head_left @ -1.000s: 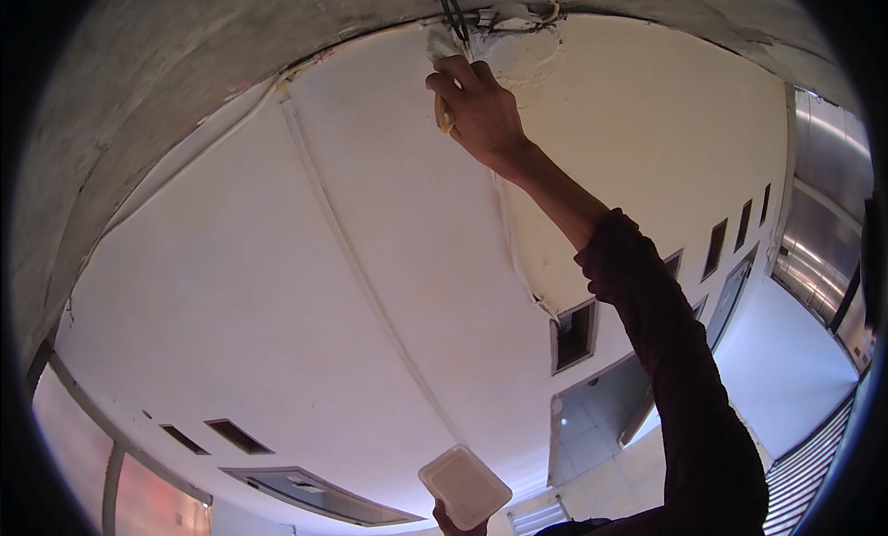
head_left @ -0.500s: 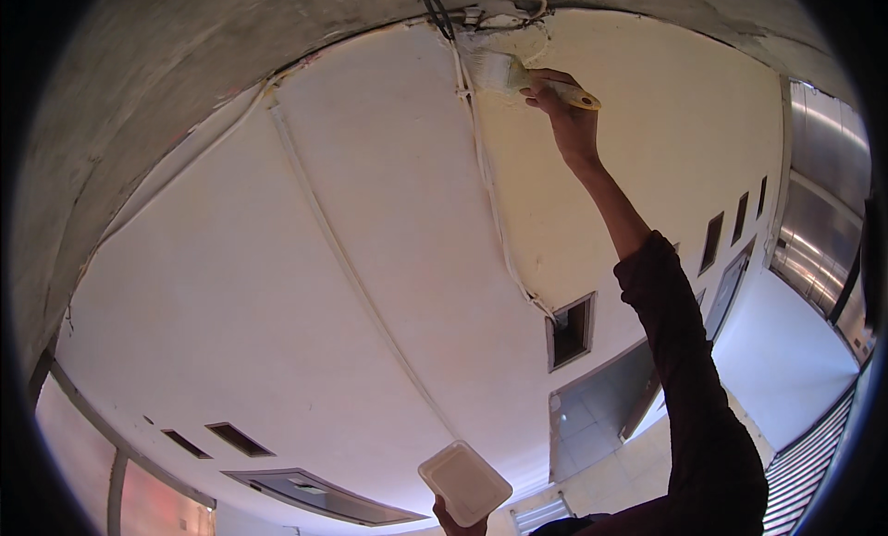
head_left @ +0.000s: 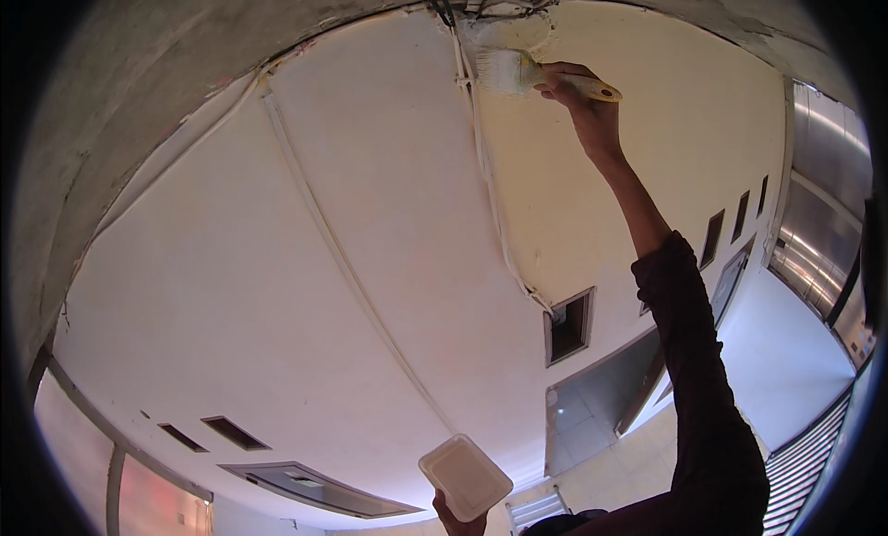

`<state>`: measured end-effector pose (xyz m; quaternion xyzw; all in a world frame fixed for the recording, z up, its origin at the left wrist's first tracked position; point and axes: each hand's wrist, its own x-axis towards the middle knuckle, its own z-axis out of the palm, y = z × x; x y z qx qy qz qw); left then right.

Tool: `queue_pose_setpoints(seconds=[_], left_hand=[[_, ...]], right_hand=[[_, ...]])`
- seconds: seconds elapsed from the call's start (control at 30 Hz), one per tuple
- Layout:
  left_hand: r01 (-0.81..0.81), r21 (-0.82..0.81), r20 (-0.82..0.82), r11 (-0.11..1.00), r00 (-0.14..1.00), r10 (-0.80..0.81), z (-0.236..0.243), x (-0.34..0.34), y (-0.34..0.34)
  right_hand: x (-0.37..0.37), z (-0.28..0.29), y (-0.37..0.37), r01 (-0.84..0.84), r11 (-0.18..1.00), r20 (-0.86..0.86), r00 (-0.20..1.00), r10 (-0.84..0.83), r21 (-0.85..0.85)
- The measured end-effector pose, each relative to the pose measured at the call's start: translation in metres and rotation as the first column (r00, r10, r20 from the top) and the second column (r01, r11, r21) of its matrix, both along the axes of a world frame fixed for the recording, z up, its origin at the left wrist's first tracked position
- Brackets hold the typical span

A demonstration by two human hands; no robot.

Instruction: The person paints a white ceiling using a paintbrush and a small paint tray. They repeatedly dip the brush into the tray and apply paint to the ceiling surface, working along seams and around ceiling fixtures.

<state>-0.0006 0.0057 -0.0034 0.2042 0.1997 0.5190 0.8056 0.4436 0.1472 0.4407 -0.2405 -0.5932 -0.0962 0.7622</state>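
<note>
Tray (head_left: 465,478), white and rounded-cornered, partly hides the left hand (head_left: 450,517) holding it; the right hand (head_left: 586,103) grips a yellow-handled paintbrush (head_left: 528,72), its broad bristles (head_left: 500,72) white.

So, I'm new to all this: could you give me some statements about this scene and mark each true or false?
1. The right hand grips a brush by its handle. True.
2. The left hand is empty. False: it holds a shallow pale tray.
3. The bristles point toward the picture's left. True.
4. The wall is one even colour. False: it looks yellowish right of the pale cables and whiter left of them.
5. The dark sleeve covers the right wrist. False: the wrist is bare.
</note>
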Motion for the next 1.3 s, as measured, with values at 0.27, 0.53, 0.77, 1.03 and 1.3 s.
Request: queue_pose_setpoints(seconds=[0.27, 0.53, 0.77, 1.03, 1.3], left_hand=[[-0.097, -0.091, -0.138, 0.991, 0.987, 0.084, -0.023, -0.005, 0.001], [-0.101, -0.186, -0.067, 0.977, 0.994, 0.090, -0.018, -0.012, -0.002], [-0.099, -0.147, -0.062, 0.984, 0.994, 0.091, -0.033, -0.017, 0.001], [-0.084, -0.116, -0.073, 0.990, 0.994, 0.076, -0.025, -0.016, 0.000], [-0.096, -0.153, -0.022, 0.984, 0.995, 0.093, -0.016, -0.011, -0.002]], right_hand=[[-0.022, -0.025, 0.001, 0.055, 0.997, -0.061, 0.997, -0.052, 0.054], [-0.030, -0.044, 0.000, 0.113, 0.994, -0.078, 0.991, -0.113, -0.007], [-0.023, -0.061, -0.001, 0.070, 0.997, -0.087, 0.994, -0.073, -0.033], [-0.024, -0.073, -0.004, 0.073, 0.995, -0.114, 0.990, -0.080, -0.062], [-0.022, -0.063, -0.021, 0.344, 0.939, 0.114, 0.933, -0.342, -0.001]])
